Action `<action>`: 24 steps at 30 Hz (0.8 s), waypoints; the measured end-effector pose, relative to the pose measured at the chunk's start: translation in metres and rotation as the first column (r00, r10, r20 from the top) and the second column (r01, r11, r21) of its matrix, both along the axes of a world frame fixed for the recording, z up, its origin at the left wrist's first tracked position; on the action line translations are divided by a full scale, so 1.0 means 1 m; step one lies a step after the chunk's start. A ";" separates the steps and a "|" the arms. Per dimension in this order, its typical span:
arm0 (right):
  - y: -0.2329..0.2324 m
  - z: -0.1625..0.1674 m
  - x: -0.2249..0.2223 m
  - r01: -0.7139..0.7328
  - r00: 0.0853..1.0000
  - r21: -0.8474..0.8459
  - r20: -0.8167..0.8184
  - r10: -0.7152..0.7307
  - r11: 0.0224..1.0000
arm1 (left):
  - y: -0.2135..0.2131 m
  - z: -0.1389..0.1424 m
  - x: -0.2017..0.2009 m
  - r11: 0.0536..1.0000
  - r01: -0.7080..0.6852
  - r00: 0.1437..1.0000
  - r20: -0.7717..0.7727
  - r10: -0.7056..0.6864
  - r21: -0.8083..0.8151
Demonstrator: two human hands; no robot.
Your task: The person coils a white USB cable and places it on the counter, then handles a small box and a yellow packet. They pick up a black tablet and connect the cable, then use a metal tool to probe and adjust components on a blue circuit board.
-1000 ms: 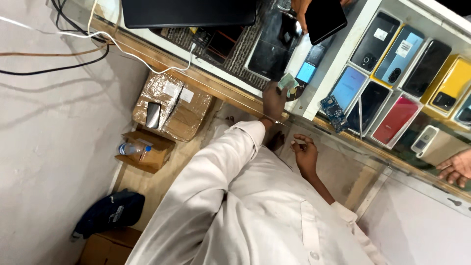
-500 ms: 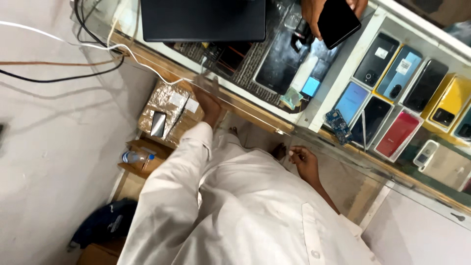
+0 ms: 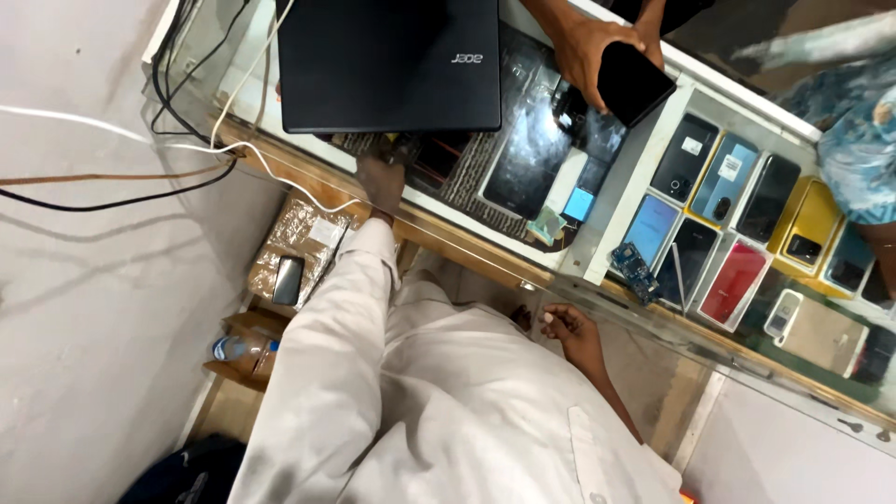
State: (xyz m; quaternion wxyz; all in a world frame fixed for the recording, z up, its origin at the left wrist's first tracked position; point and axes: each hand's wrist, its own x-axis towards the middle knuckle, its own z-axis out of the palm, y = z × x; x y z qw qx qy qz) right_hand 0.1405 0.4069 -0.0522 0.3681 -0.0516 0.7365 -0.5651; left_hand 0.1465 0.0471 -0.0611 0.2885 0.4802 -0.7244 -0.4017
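Glass tops the table (image 3: 644,201), a display case with wooden edging. On it lies one closed black laptop (image 3: 387,63), the largest thing there. Under the glass, about nine boxed phones (image 3: 737,224) stand in two slanted rows — black, blue, yellow and red. One brown parcel (image 3: 303,247) wrapped in clear film sits on a lower shelf, and one plastic bottle (image 3: 241,349) lies below it.

The left hand (image 3: 383,179) reaches into the case just under the laptop's near edge, among dark items; whether its fingers are spread or closed I cannot tell. The right hand (image 3: 565,327) hangs loosely curled beside the body, holding nothing — well apart from the laptop. Another person's hand (image 3: 583,51) grips one dark phone (image 3: 635,84) across the table, just right of the laptop.
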 end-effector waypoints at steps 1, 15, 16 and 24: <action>-0.001 -0.001 0.000 0.002 1.000 -0.019 0.015 -0.002 1.000 | -0.002 -0.002 0.002 1.000 0.007 1.000 -0.015 -0.007 0.006; -0.001 -0.001 -0.013 -0.312 0.949 0.024 0.054 0.310 0.950 | 0.039 -0.011 0.159 0.870 -0.008 0.969 -0.212 0.129 0.493; -0.003 0.000 -0.014 -0.363 0.931 0.007 0.038 0.362 0.932 | 0.043 -0.006 0.171 0.851 -0.019 0.967 -0.207 0.149 0.526; -0.044 0.022 -0.020 -0.582 0.811 -0.235 -0.105 0.575 0.778 | 0.109 0.034 0.192 0.771 0.077 0.911 -0.359 0.203 0.632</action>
